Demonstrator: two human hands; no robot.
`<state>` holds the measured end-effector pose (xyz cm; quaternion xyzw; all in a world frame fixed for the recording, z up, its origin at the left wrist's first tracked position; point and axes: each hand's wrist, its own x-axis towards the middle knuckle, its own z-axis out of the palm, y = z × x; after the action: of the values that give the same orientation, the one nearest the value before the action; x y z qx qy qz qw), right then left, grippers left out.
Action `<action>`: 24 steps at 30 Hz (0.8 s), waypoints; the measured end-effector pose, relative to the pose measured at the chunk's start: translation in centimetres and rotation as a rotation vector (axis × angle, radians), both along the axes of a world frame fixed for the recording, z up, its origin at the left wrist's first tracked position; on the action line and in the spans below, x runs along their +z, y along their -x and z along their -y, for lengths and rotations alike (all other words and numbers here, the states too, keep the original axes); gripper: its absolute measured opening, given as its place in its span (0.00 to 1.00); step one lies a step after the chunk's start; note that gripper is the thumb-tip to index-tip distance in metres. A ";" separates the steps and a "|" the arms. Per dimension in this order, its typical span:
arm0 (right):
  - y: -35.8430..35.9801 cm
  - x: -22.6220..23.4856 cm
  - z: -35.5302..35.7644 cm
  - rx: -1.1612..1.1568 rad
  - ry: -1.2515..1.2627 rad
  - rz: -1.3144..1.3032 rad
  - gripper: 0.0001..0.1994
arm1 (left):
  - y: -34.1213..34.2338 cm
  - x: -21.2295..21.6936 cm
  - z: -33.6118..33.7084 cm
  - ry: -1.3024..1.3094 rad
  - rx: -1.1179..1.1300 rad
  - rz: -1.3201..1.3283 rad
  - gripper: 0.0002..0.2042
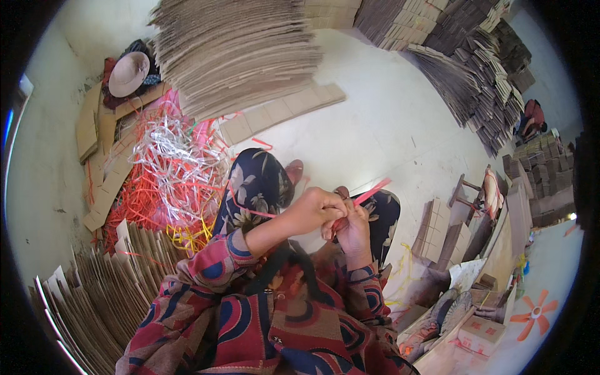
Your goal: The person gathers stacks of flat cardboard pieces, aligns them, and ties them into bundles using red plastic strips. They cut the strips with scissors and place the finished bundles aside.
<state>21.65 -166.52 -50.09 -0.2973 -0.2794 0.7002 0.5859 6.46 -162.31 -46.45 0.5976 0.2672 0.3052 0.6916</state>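
Note:
A red plastic strap (373, 190) is pinched between my two hands in front of my knees. My left hand (315, 207) has its fingers closed on the strap, near the fingertips of the other hand. My right hand (353, 230) grips it as well, and one flat end sticks out up and to the right past the thumb. Part of the strap is bunched and hidden within the fingers. Another thin red length runs behind my left wrist toward my left knee. To the left lies a large tangled heap of straps (178, 156), red, white and some yellow.
A tall stack of flat cardboard (237, 56) stands ahead, with a cardboard strip (284, 112) along its base. More upright cardboard sheets (106, 294) crowd my lower left. At right are a small wooden stool (462, 194), a carton (481, 334) and an orange fan (534, 314).

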 end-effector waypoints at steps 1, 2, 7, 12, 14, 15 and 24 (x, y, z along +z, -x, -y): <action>-0.1 -0.4 -0.3 0.001 -0.012 0.053 0.14 | 0.0 0.1 -0.1 -0.038 0.019 0.074 0.07; -0.2 -0.4 -0.5 -0.001 -0.026 0.106 0.14 | 0.4 0.3 -0.4 0.044 -0.003 0.080 0.06; -4.6 -0.2 -1.5 -0.499 0.039 0.475 0.09 | 2.9 4.6 -0.6 0.241 -0.115 0.334 0.08; -7.2 -0.7 -0.7 -0.670 0.041 0.492 0.09 | 3.5 7.7 -1.9 0.117 -0.055 0.654 0.13; -6.4 -0.5 -0.7 -0.592 0.038 0.509 0.09 | 3.8 7.7 -3.6 0.043 0.053 0.769 0.12; -6.0 -0.7 -1.0 -0.557 0.021 0.512 0.09 | 4.1 7.7 -4.4 0.040 0.179 0.764 0.11; -5.2 -3.4 -1.3 -0.475 0.000 0.787 0.09 | 7.8 7.2 -7.0 -0.012 0.717 0.617 0.12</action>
<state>26.85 -165.23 -53.52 -0.5964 -0.4049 0.3803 0.5794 -1.35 -155.36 -39.21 0.3531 0.2372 0.6896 0.5861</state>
